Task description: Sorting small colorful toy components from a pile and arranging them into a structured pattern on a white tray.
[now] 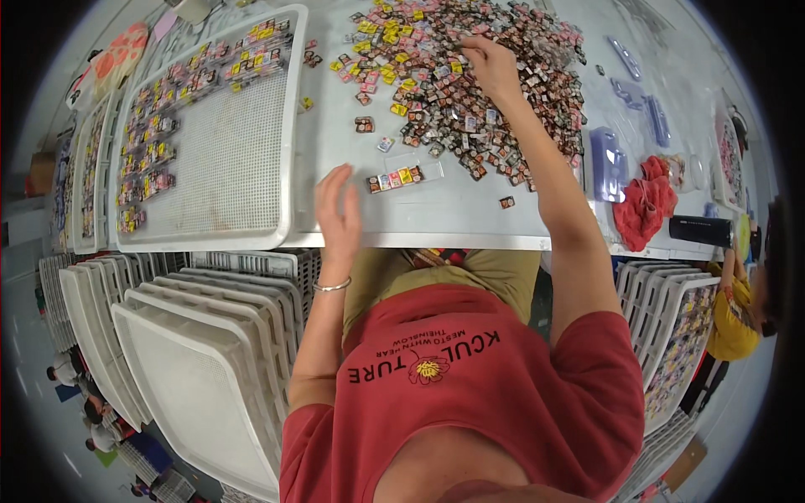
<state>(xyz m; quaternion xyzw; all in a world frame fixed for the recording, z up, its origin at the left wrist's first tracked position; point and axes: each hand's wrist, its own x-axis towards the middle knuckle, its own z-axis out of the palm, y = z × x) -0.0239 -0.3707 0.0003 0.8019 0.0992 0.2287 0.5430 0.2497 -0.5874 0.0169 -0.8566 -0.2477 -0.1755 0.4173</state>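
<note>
A large heap of small square wrapped pieces (pixel 470 109) in brown, pink and yellow covers the far middle of the table. My right hand (pixel 495 71) reaches into its far part, fingertips pinched together among the pieces; what is between them is hidden. Near the table's front edge, my left hand (pixel 338 214) is held with its fingers stretched up, holding nothing. Just right of it lies a clear plastic box (pixel 429 168) with its lid folded open. A row of several wrapped pieces (pixel 396 179) fills the box's near half.
A white mesh tray (pixel 226 159) on the left holds filled packs (pixel 147 159) along its far and left sides. A red cloth (pixel 644 205) and purple plastic pieces (pixel 607 163) lie to the right. Stacked white trays (pixel 197 369) stand below the table, and a co-worker in yellow (pixel 731 318) is at far right.
</note>
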